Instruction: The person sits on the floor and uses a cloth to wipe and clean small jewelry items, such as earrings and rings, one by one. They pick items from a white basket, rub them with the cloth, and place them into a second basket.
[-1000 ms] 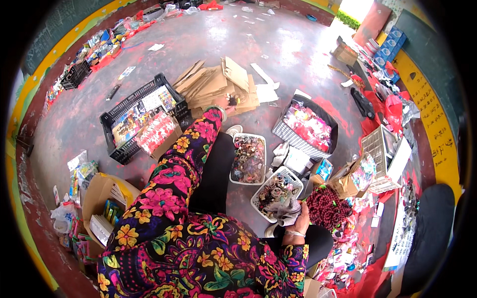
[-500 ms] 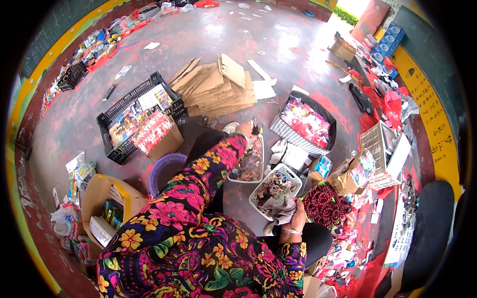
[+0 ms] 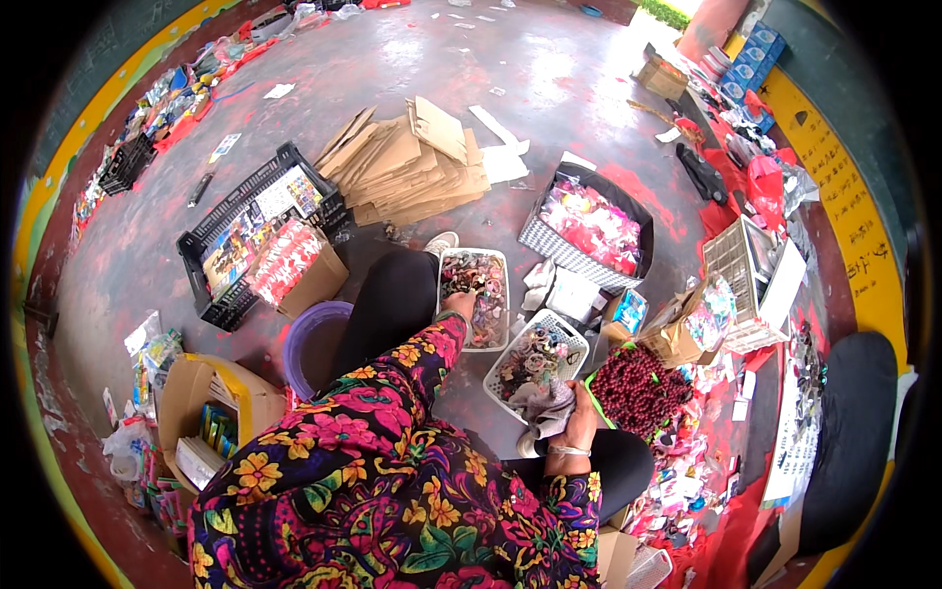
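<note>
The left hand (image 3: pixel 459 304) dips into a white rectangular plastic basket (image 3: pixel 507 306) of multicoloured small trinkets (image 3: pixel 479 267); whether its fingers pinch anything, I cannot tell. The right hand (image 3: pixel 581 424) has its fingers closed on crumpled grey cloth (image 3: pixel 551 409) over a white perforated basket (image 3: pixel 501 400). Both baskets, apparently placed for easy reach, sit on red-stained grey floor (image 3: pixel 442 59) beside a yellow-banded wall (image 3: pixel 834 196).

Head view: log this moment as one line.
left hand at farther white basket of small accessories | right hand holding gray cloth | ahead: flattened cardboard stack | left: purple tub
</note>
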Action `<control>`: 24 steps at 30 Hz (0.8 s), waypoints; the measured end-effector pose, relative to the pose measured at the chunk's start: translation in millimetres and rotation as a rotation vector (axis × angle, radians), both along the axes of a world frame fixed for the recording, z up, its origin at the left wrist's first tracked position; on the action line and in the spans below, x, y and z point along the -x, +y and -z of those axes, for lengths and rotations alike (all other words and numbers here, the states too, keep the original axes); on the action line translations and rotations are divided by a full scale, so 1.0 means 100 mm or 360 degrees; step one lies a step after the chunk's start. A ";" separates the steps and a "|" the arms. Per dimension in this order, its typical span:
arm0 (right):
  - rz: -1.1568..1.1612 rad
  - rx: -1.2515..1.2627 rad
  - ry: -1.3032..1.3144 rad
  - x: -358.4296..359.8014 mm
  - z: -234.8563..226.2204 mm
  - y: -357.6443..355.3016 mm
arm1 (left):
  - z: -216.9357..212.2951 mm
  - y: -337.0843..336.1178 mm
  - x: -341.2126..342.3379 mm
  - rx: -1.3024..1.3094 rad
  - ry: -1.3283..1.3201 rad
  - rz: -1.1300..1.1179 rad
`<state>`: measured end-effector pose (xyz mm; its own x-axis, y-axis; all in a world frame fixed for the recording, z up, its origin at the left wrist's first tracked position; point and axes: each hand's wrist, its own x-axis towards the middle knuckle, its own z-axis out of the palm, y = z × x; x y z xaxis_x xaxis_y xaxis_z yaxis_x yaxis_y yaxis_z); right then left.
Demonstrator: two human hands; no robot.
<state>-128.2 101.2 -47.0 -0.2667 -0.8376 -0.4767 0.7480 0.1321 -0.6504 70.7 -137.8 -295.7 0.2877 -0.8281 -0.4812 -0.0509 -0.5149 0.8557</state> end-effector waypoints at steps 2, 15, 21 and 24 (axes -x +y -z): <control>0.0094 -0.0055 0.0098 0.13 -0.01 0.03 | -0.42 0.17 0.41 0.0040 0.0312 -0.0062; 0.0053 -0.0079 0.0062 -0.05 -0.21 0.01 | -0.47 0.06 0.17 0.0116 0.0737 -0.0394; 0.0080 -0.0113 0.0108 0.03 -0.11 0.02 | -0.70 0.10 0.33 0.0065 0.1323 -0.0599; 0.0044 -0.0090 0.0083 0.01 -0.02 0.01 | -0.19 -0.02 0.23 0.0278 0.0888 -0.0494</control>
